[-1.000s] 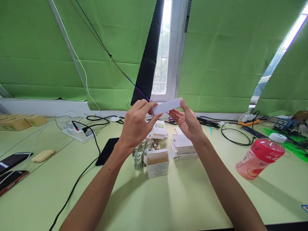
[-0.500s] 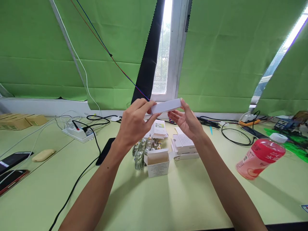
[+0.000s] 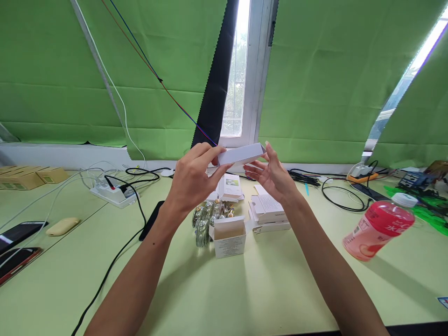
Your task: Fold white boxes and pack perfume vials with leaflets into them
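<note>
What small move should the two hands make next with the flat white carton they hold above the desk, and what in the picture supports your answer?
Probably press the flat white carton open into a tube. The left hand pinches one end, the right hand touches the other with fingers spread, and the carton looks collapsed. Below stands an open white box already formed, beside small glass bottles.

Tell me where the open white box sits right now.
In the head view, the open white box stands on the table at centre, below both raised hands, touching the glass bottles on its left, with flat cartons behind to its right.
</note>
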Tool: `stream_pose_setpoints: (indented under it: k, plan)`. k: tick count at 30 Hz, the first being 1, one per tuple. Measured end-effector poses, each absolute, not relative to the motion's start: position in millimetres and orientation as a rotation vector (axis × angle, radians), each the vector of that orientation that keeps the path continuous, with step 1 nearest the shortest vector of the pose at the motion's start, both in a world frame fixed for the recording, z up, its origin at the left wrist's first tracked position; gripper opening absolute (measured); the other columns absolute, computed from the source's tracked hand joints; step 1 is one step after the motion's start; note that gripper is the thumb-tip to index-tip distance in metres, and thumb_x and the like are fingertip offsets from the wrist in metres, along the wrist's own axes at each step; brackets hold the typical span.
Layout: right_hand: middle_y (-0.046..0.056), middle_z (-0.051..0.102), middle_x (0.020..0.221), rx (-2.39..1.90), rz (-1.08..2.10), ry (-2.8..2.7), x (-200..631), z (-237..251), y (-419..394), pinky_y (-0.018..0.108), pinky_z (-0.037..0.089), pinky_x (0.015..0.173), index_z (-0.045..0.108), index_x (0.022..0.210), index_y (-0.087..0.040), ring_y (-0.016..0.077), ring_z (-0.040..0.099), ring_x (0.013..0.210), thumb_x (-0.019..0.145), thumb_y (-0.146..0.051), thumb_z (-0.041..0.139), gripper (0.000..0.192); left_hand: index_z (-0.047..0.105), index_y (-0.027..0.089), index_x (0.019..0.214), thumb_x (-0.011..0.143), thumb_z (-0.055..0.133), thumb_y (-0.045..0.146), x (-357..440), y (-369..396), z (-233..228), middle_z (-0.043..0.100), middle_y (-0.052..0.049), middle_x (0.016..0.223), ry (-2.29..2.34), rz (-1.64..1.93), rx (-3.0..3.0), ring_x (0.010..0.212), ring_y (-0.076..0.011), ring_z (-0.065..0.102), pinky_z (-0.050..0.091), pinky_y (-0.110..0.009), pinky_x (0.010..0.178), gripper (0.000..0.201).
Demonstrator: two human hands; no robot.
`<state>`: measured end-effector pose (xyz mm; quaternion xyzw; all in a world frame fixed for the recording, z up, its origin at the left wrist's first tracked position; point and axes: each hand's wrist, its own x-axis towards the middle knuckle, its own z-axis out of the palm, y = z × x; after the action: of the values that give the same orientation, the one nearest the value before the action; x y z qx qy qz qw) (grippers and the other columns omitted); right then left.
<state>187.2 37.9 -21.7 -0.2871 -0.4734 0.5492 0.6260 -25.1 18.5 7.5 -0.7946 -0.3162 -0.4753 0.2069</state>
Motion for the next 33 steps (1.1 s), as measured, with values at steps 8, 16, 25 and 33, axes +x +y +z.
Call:
stream_pose_setpoints:
  k: [8, 16, 25, 33]
  plan:
    - [0.009, 0.073, 0.109, -0.71, 0.995, -1.204, 195.5, -17.5, 36.6, 0.039, 0.057, 0.09, 0.07, 0.121, -0.026, 0.0249, 0.068, 0.106, 0.078, -0.076, 0.067, 0.066, 0.071, 0.022, 0.107, 0.09, 0.072, 0.029, -27.5, 18.3, 10.4, 0.065, -0.003, 0.082, -0.897, -1.338, -2.216, 0.069, -0.0149, 0.056, 0.048, -0.031, 0.07, 0.018]
    - [0.006, 0.073, 0.115, -0.601, 0.824, -1.475, 202.5, -7.1, 22.6, 0.043, 0.057, 0.093, 0.075, 0.116, -0.028, 0.0242, 0.063, 0.114, 0.089, -0.07, 0.06, 0.052, 0.077, 0.025, 0.103, 0.086, 0.074, 0.038, -40.6, 16.7, 18.4, 0.062, 0.0, 0.077, -0.947, -1.615, -2.403, 0.065, -0.0123, 0.051, 0.05, -0.027, 0.059, 0.022]
    - [0.004, 0.07, 0.112, -0.544, 0.872, -1.629, 201.4, -10.0, 23.5, 0.033, 0.062, 0.074, 0.074, 0.12, -0.03, 0.0197, 0.064, 0.097, 0.088, -0.071, 0.06, 0.054, 0.08, 0.025, 0.102, 0.08, 0.077, 0.043, -47.4, 29.7, 16.5, 0.065, -0.003, 0.082, -1.065, -1.788, -2.591, 0.077, -0.0144, 0.056, 0.053, -0.024, 0.062, 0.028]
    - [0.003, 0.073, 0.101, -0.548, 0.869, -1.637, 203.5, -11.9, 25.4, 0.029, 0.056, 0.066, 0.076, 0.116, -0.028, 0.0157, 0.063, 0.081, 0.088, -0.064, 0.065, 0.047, 0.08, 0.022, 0.102, 0.076, 0.08, 0.044, -47.9, 45.0, 10.0, 0.065, -0.001, 0.074, -1.152, -1.855, -2.781, 0.065, -0.0114, 0.056, 0.049, -0.023, 0.058, 0.034]
